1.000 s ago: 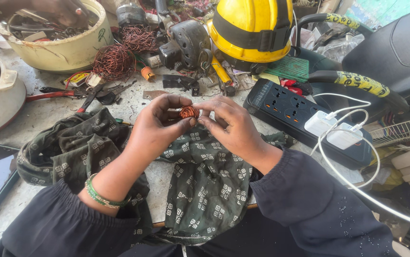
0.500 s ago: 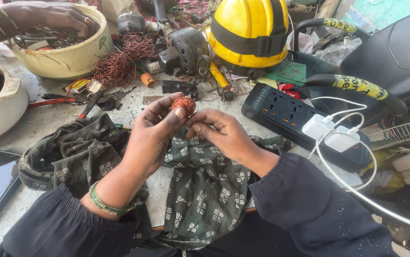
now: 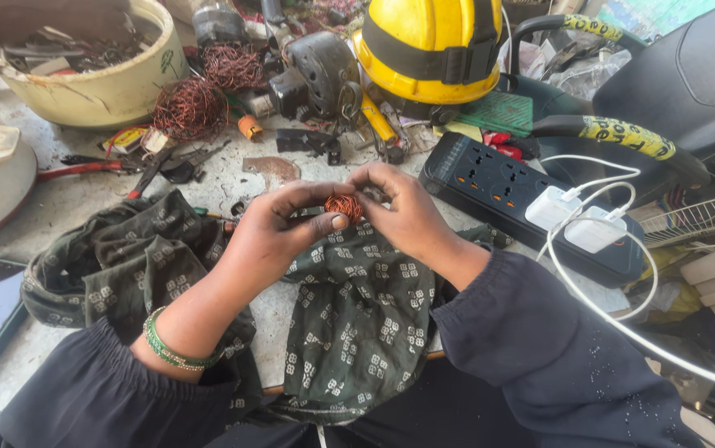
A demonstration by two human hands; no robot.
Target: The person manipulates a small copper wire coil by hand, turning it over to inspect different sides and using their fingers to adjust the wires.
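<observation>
A small copper wire coil [image 3: 343, 205] is pinched between both hands just above the worktop. My left hand [image 3: 278, 228] grips it from the left with thumb and fingers curled around it; a green bangle sits on that wrist. My right hand [image 3: 403, 211] holds the coil's right side with its fingertips. Under both hands lies a dark green patterned cloth [image 3: 357, 323] spread over the bench and my lap.
A yellow hard hat [image 3: 430, 46] sits at the back. A black power strip [image 3: 498, 187] with white chargers and cable lies right. Tangled copper wire [image 3: 195, 108], a dark motor housing [image 3: 320, 70], a cream bowl [image 3: 100, 87] and red-handled pliers [image 3: 83, 168] crowd the left.
Both hands have stayed together on the coil, shifting it slightly and turning it between the fingertips. Another person's hand at the bowl in the top left has mostly left the view.
</observation>
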